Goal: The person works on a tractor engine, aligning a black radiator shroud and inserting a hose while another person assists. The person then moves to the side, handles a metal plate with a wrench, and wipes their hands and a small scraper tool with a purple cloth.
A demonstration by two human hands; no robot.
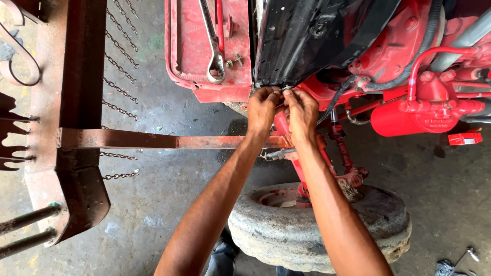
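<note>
My left hand (pixel 262 108) and my right hand (pixel 303 111) are pressed together at the lower edge of a black panel (pixel 302 36) on a red tractor. Their fingertips pinch a small metal fastener (pixel 285 89) at the panel's bottom corner. The fastener is mostly hidden by my fingers, so I cannot tell which hand grips it. Left of the panel, a red tray (pixel 189 51) holds a silver spanner (pixel 214 56) and a small bolt (pixel 232 62).
A rusty steel arm (pixel 153 139) runs from a brown implement frame (pixel 76 102) on the left to below my hands. Chains (pixel 120 48) hang by the frame. A worn front tyre (pixel 317 230) lies below my arms. Red engine parts and a cylinder (pixel 414 117) fill the right.
</note>
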